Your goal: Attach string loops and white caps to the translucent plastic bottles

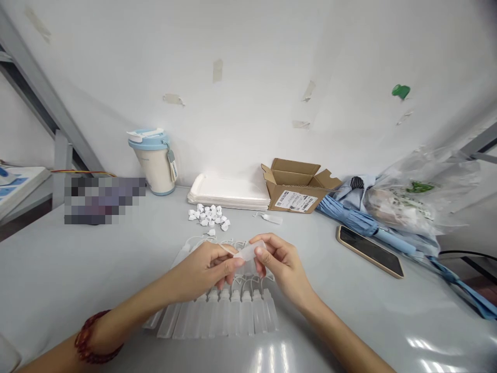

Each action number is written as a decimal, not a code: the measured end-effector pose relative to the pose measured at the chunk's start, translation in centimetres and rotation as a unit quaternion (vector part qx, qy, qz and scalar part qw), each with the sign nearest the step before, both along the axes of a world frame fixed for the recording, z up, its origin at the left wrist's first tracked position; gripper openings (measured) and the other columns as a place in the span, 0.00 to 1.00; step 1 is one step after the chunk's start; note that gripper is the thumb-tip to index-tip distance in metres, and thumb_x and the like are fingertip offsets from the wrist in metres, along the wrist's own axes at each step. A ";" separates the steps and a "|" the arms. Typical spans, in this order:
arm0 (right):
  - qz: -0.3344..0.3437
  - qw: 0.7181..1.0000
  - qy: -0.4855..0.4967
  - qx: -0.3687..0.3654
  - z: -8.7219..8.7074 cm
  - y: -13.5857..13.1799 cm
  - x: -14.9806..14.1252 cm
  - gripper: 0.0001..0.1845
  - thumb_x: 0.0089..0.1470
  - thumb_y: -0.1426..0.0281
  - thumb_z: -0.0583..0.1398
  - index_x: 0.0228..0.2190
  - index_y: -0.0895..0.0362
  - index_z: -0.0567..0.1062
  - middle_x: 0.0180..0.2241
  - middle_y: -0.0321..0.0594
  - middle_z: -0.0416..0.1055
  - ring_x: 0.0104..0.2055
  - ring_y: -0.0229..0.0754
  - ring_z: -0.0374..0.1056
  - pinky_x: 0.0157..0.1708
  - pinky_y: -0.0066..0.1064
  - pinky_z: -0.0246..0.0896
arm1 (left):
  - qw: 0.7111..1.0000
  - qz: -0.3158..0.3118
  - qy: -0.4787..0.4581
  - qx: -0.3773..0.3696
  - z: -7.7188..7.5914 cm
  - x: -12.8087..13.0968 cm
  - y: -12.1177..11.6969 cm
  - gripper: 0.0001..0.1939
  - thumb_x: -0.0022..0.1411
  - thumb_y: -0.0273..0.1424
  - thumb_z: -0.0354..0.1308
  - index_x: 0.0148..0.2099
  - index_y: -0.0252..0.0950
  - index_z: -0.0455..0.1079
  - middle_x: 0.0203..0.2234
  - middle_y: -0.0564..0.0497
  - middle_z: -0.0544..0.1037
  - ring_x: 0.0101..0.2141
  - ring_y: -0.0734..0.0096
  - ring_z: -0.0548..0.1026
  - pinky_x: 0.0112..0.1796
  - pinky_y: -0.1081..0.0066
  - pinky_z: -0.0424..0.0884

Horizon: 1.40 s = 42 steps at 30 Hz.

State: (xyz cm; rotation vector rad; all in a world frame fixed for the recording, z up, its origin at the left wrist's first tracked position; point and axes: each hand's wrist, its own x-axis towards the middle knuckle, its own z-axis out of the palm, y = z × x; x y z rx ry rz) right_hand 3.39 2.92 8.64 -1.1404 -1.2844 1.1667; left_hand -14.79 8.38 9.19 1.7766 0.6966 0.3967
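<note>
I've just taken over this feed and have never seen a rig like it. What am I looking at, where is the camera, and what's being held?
There's no machine here: these are a person's two bare hands, filmed by one camera worn on the head, looking forward and down. The right hand pinches a small translucent plastic bottle. The left hand, with a red beaded bracelet on its wrist, sits against the bottle's other end. Beneath them lies a row of similar bottles on a pale grey table, with a heap of small white plastic pieces beyond.
</note>
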 end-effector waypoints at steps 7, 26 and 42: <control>-0.031 0.886 -0.295 0.357 -0.3 -0.3 0.4 0.11 0.57 0.73 0.56 0.43 0.59 0.70 0.31 0.42 0.70 0.29 0.38 0.64 0.27 0.28 0.61 | 0.959 -0.002 -0.079 -0.272 0.7 -0.5 0.2 0.23 0.63 0.47 0.49 0.26 0.33 0.66 0.13 0.58 0.62 0.14 0.80 0.59 0.20 0.76 0.59; -0.052 0.967 -0.194 0.159 -0.4 -0.6 -0.1 0.12 0.57 0.63 0.56 0.33 0.58 0.76 0.21 0.36 0.67 0.20 0.34 0.58 0.20 0.26 0.53 | 0.991 0.015 0.001 0.132 0.6 -0.7 -0.3 0.21 0.64 0.37 0.48 0.20 0.35 0.58 0.13 0.58 0.66 0.15 0.80 0.66 0.22 0.77 0.61; -0.021 0.913 -0.250 0.321 -0.1 -0.5 0.2 0.11 0.59 0.75 0.54 0.43 0.55 0.71 0.35 0.43 0.72 0.36 0.41 0.68 0.34 0.32 0.64 | 0.993 -0.008 -0.019 -0.112 1.1 -0.5 -0.4 0.24 0.66 0.47 0.42 0.30 0.33 0.67 0.17 0.53 0.72 0.20 0.73 0.69 0.24 0.73 0.65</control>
